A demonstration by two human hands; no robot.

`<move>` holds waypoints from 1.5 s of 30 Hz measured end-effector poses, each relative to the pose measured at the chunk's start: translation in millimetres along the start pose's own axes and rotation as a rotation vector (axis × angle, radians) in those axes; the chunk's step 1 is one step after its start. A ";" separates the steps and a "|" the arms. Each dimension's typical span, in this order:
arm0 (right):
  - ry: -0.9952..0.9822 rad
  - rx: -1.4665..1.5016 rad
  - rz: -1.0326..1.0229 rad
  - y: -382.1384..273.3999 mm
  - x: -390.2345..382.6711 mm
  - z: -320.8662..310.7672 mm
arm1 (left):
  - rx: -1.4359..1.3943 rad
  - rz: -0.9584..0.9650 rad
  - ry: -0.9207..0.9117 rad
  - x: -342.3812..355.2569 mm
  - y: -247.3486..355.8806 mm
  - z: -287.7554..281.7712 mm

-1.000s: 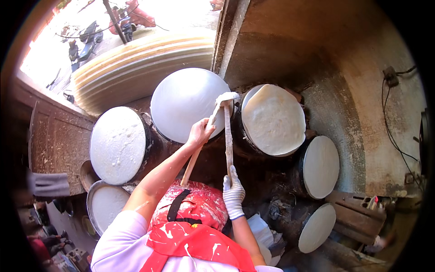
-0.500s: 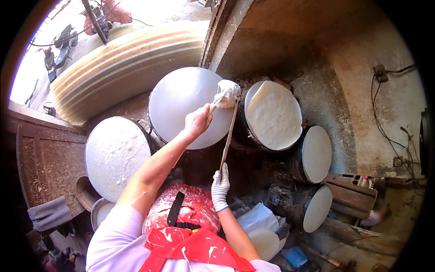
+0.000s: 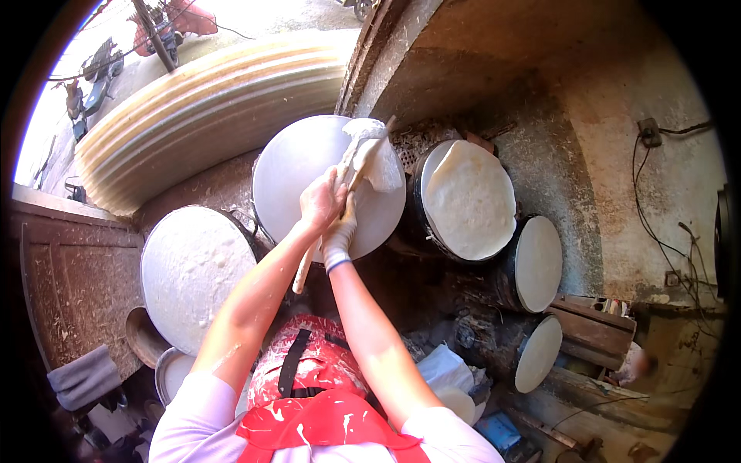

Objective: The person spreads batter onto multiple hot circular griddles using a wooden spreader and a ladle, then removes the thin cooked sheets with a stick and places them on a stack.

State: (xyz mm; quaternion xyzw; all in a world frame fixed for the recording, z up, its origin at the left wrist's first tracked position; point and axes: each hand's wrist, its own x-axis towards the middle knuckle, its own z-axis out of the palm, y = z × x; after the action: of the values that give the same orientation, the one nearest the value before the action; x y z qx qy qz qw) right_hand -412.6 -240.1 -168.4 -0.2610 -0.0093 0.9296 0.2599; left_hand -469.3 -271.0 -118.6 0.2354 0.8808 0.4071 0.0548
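Beside a curved corrugated panel (image 3: 224, 116) and a bright opening at upper left, stands among round cooking surfaces. Has a gray cloth (image 3: 85, 376) lying farthest left, then a left griddle (image 3: 197, 270) coated with lumpy white batter. Stretches the bare left hand (image 3: 320, 202) forward over the middle griddle (image 3: 293, 150), with fingers clenched around a batter-smeared stick (image 3: 345, 158). Brings the gloved right hand (image 3: 340, 235) in close below, with fingers wrapped around a flat wooden stick (image 3: 370, 150) and partly hidden behind the left hand. Brings both sticks together at a clump of white dough (image 3: 384, 170), above the middle griddle's right side, blocking part of that surface; cannot tell whether touching it. Farther right, has another griddle (image 3: 434, 163) bearing an off-center pale sheet (image 3: 475, 204), then two smaller pale-topped plates (image 3: 538, 264) before a stained wall (image 3: 610, 139).
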 end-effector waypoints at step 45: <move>-0.176 -1.389 -0.111 -96.6 3.3 -86.5 | -0.645 -0.446 0.214 -64.4 -39.5 -44.3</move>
State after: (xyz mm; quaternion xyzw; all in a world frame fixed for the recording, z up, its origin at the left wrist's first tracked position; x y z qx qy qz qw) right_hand -326.4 -165.2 -229.9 -0.2896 -0.6352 0.7117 0.0785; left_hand -439.9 -353.3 -124.8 -0.0345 0.7381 0.6628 0.1209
